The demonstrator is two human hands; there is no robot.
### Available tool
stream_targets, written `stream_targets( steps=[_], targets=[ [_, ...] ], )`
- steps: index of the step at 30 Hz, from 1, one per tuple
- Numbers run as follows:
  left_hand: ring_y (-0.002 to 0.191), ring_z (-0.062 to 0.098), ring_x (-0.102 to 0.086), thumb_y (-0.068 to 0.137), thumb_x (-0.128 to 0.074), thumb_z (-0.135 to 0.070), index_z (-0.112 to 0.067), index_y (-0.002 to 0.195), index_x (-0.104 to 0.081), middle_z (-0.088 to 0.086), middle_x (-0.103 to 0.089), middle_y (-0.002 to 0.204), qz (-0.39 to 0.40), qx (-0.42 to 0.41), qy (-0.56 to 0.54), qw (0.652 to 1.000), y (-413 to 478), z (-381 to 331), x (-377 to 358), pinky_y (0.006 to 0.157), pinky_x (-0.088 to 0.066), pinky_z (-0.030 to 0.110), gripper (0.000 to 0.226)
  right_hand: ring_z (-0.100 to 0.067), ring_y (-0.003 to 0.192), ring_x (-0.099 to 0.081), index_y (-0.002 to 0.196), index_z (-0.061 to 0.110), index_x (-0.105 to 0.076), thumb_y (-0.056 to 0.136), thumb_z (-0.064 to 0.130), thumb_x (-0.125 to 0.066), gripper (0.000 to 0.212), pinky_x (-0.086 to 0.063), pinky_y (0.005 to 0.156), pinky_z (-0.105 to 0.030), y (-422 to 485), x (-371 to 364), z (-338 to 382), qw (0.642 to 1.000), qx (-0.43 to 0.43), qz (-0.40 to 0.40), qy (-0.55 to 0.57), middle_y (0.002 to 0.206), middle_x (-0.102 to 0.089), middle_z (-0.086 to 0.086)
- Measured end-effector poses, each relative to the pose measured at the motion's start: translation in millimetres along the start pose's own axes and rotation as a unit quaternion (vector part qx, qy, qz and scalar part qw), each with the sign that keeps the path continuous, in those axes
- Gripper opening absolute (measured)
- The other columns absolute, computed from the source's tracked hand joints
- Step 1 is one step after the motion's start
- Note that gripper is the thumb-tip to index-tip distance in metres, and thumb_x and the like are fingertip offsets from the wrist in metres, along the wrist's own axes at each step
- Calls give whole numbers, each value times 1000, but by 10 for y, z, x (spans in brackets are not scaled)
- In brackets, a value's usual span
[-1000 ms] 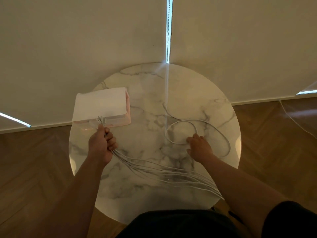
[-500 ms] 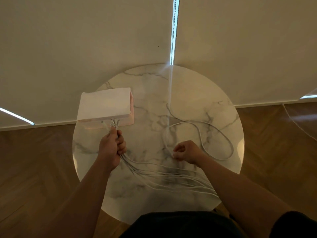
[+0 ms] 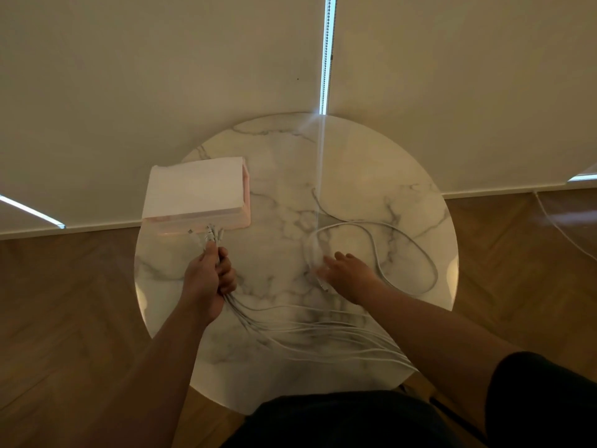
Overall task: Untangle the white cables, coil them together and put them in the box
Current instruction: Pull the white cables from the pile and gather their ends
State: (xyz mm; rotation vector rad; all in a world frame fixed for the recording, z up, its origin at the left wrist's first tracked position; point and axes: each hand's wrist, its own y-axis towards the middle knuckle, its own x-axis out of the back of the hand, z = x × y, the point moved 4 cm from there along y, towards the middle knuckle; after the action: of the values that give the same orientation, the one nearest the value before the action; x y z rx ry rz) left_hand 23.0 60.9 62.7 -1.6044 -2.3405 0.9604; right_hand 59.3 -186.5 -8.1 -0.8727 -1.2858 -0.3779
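My left hand [image 3: 209,279] grips a bundle of white cables [image 3: 307,331] in its fist. Their plug ends [image 3: 210,236] stick out just in front of the pink box [image 3: 246,202], whose white lid lies on top. The strands fan out across the marble table [image 3: 284,163] to its near right edge. My right hand [image 3: 347,274] is blurred, fingers stretched out over the left side of a loose cable loop [image 3: 349,223]. A connector end [image 3: 324,286] lies by its fingertips. I cannot tell whether the fingers touch the cable.
The round table stands against pale blinds, with wooden floor on both sides. A thin cable [image 3: 562,231] trails on the floor at the right. My dark-clothed lap is at the bottom edge.
My right hand has uncurled and reached left onto the loop. The left hand has shifted the bundle's plug ends slightly closer to the box front.
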Motion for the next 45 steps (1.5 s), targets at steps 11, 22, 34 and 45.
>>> stream_targets(
  steps=[11, 22, 34, 45],
  targets=[
    [42, 9, -18, 105, -31, -40, -15, 78, -46, -3, -21, 56, 24, 3, 10, 1000, -154, 65, -60, 42, -14, 24, 40, -32, 113, -52, 129, 16, -53, 101, 15, -36, 33, -45, 85, -38, 392, -34, -157, 998, -40, -11, 50, 124, -52, -11],
    [50, 13, -17, 98, -26, -41, -8, 88, -54, 0, -26, 61, 76, 39, -57, 995, -298, 74, -89, 50, -12, 30, 44, -36, 79, -60, 67, 9, -66, 64, 4, -76, 12, -50, 61, -39, 613, 105, -80, 995, 41, -81, -32, 86, -60, -15],
    [49, 12, -35, 106, -32, -28, -11, 85, -51, -1, -39, 60, 76, 42, -86, 992, -282, 116, -188, 47, -34, 25, 33, -18, 49, -60, 77, 5, -67, 88, 18, -72, 18, -47, 48, -26, 108, 817, -259, 727, -267, -107, 624, 64, -67, -8],
    [44, 10, -23, 106, -30, -28, -14, 82, -48, -4, -29, 55, 56, 87, -1, 995, -236, 183, -457, 42, -21, 23, 33, -18, 64, -63, 96, 1, -70, 90, -2, -62, 11, -55, 67, -29, -460, 1131, 718, 456, -242, -201, 832, 74, -71, -12]
  ],
)
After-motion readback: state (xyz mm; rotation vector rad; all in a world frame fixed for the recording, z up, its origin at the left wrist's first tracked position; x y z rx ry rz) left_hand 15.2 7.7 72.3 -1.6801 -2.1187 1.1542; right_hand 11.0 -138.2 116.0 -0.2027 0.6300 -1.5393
